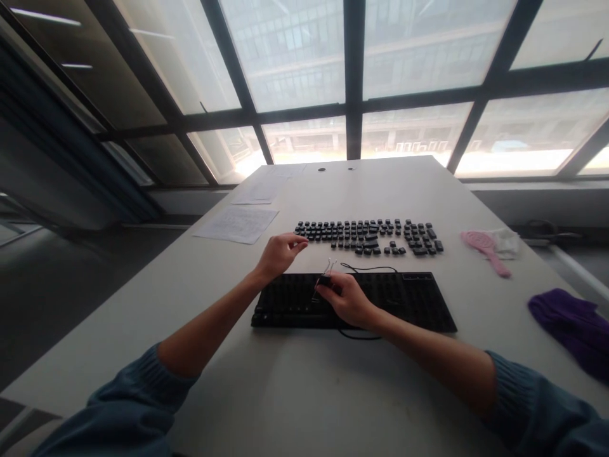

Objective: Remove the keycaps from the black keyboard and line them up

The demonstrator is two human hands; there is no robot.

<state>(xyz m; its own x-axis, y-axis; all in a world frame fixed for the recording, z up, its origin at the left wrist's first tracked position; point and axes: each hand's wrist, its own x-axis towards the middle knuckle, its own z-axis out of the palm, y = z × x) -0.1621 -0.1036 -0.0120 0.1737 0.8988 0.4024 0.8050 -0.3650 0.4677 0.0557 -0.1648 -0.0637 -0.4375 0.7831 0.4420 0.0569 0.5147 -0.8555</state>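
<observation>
While the black keyboard (pixel 354 301) lay stripped of most of its caps on the pale bench (pixel 295 381), the right hand (pixel 349 298) rested on its middle rows, its grip clenched on a small wire keycap puller (pixel 327 271) whose two pale prongs stood upward above the fingers; holding the tool over the board kept it close to the switches. The left hand (pixel 280 252) hovered just beyond the keyboard's far edge, fingers pinched together near the left end of the loose keycaps (pixel 368 236); whether it held a cap could not be told. These caps lay in ordered rows between the keyboard and the window, apparently arranged to mirror the board's layout so that each kept its place. A thin cable (pixel 368 268) curled along the far edge. Farther right lay a pink brush (pixel 485 251) and a purple cloth (pixel 571 324); printed sheets (pixel 238 223) lay far left.
</observation>
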